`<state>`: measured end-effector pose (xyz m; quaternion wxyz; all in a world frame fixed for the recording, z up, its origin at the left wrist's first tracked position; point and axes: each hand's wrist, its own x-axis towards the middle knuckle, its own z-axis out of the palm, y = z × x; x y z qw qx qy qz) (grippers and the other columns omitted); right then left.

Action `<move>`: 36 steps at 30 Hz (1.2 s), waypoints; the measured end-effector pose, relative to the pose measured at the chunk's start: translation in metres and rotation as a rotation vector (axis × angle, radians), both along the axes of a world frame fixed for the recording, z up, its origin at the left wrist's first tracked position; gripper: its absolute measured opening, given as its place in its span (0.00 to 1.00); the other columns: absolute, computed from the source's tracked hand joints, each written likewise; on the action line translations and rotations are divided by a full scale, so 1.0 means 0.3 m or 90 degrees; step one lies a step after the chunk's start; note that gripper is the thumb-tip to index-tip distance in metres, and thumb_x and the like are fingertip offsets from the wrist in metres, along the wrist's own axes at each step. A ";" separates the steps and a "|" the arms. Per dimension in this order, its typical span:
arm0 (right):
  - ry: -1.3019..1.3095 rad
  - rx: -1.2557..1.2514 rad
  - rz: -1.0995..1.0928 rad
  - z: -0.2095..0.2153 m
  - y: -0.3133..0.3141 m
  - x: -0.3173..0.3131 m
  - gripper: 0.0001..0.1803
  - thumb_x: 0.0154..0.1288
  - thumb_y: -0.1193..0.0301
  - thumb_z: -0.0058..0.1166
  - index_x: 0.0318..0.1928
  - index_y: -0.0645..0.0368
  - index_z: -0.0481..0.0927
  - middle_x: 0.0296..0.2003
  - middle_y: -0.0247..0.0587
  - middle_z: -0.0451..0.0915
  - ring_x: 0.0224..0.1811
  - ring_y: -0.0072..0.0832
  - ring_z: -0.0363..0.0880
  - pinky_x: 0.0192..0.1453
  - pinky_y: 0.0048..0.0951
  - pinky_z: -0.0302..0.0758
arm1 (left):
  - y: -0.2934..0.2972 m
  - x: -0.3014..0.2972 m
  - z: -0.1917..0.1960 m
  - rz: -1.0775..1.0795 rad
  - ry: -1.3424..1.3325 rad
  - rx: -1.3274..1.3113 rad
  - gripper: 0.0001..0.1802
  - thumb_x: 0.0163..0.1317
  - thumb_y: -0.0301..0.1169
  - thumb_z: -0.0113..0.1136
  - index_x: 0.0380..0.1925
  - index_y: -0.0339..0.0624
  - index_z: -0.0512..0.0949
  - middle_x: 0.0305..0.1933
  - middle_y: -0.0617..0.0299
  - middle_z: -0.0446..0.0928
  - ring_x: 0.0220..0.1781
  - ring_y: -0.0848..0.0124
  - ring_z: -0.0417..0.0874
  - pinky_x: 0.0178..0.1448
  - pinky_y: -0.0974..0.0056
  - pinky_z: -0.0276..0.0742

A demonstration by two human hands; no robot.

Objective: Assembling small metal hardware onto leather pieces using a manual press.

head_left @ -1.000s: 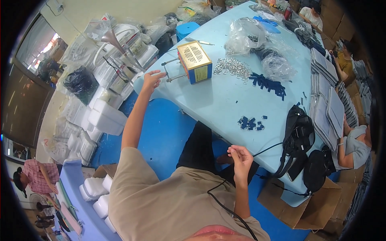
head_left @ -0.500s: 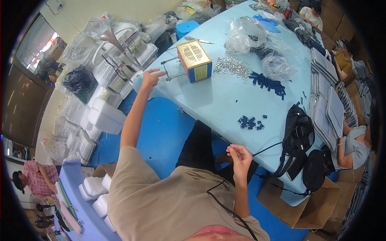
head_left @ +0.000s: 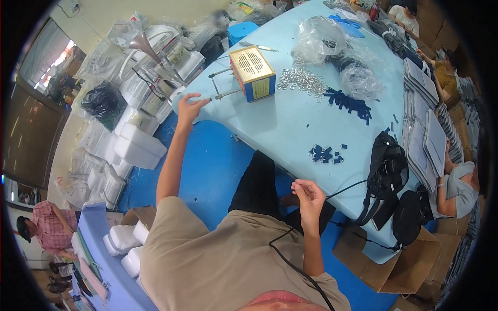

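Note:
My left hand [head_left: 190, 108] reaches to the table's left edge with its fingers spread. Its index fingertip is close to the metal rods [head_left: 218, 97] sticking out of a gold, red and blue box-shaped device [head_left: 253, 72]; a small dark spot shows at that fingertip, too small to name. My right hand [head_left: 309, 199] hovers by the near table edge, thumb and fingers pinched together; whatever they may hold is hidden. Beyond it on the table lies a small cluster of dark blue fabric tabs with metal rings [head_left: 325, 154]. Farther back are a pile of navy strips [head_left: 348, 105] and loose metal rings [head_left: 302, 82].
Clear plastic bags [head_left: 319, 41] lie on the far table. A black bag [head_left: 386, 168] and stacked grey panels [head_left: 423, 137] line the right side, with a cardboard box [head_left: 410, 264] below. White foam blocks [head_left: 137, 146] stand left. Several other people work around the room.
My left hand has drawn slightly back and down from the rods, its fingers more spread. My right hand has risen a little, still pinched. The view has shifted slightly.

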<state>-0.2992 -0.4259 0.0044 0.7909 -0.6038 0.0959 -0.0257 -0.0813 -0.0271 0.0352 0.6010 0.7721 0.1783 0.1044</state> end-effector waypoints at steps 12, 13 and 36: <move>-0.164 -0.005 0.100 0.184 0.143 0.090 0.14 0.66 0.82 0.62 0.52 0.68 0.80 0.48 0.43 0.84 0.50 0.25 0.83 0.55 0.26 0.80 | -0.584 -0.573 0.142 -0.244 -0.182 -0.108 0.17 0.56 0.15 0.72 0.40 0.40 0.74 0.39 0.54 0.87 0.24 0.88 0.70 0.27 0.79 0.61; -0.183 0.024 0.091 0.171 0.141 0.084 0.15 0.65 0.83 0.63 0.52 0.68 0.80 0.48 0.43 0.83 0.49 0.26 0.83 0.55 0.27 0.80 | -0.608 -0.590 0.146 -0.247 -0.175 -0.103 0.18 0.55 0.15 0.73 0.39 0.40 0.74 0.39 0.53 0.87 0.23 0.89 0.69 0.27 0.79 0.61; -0.133 -0.344 -0.128 0.061 -0.132 0.168 0.05 0.62 0.83 0.60 0.38 0.65 0.80 0.32 0.40 0.84 0.34 0.25 0.81 0.45 0.27 0.77 | -0.793 -0.231 0.045 -0.475 -0.248 0.202 0.11 0.63 0.27 0.69 0.43 0.37 0.80 0.41 0.57 0.87 0.29 0.70 0.84 0.31 0.67 0.78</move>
